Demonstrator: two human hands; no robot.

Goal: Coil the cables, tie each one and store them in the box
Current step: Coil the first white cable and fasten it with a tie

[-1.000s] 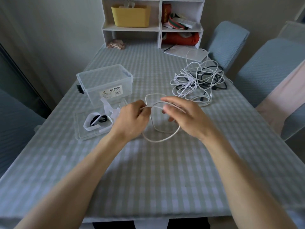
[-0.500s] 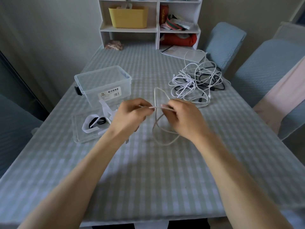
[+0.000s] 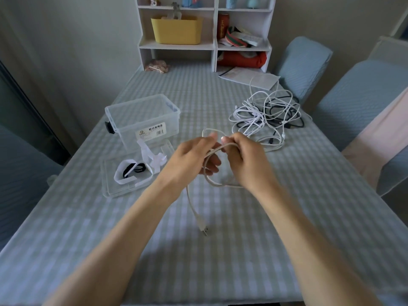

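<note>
Checked pale-green cloth tabletop [image 3: 287, 195]. Far left of centre: clear plastic storage box [image 3: 143, 120], open, printed label on its near wall, lettering too small to read. Just in front of it a clear flat plastic lid [image 3: 114, 186] lying on the cloth, carrying white strap ties [image 3: 132, 176] and dark looped bands [image 3: 135, 168] — exact count hard to make out. Far right: tangled pile of white and black cables [image 3: 268, 115], well apart from the box. Behind it a white sheet of paper [image 3: 249, 77]. At the far edge a white shelf unit [image 3: 215, 29] holds a yellow plastic bin [image 3: 176, 29] and red items; 2 blue-covered chairs [image 3: 302, 65] on the right side, partly cut off.

Both hands meet above mid-tabletop, between lid and pile. Left hand [image 3: 192, 160] closed, pinching the thin white USB cable [image 3: 206, 173] at thumb and fingertips. Right hand [image 3: 247, 155] also closed around the same cable, a loop passing through its grip; fingers hide part of the loop. The rest hangs below the hands — 1 end trails toward the viewer, its metal plug [image 3: 204, 230] resting on the cloth.
</note>
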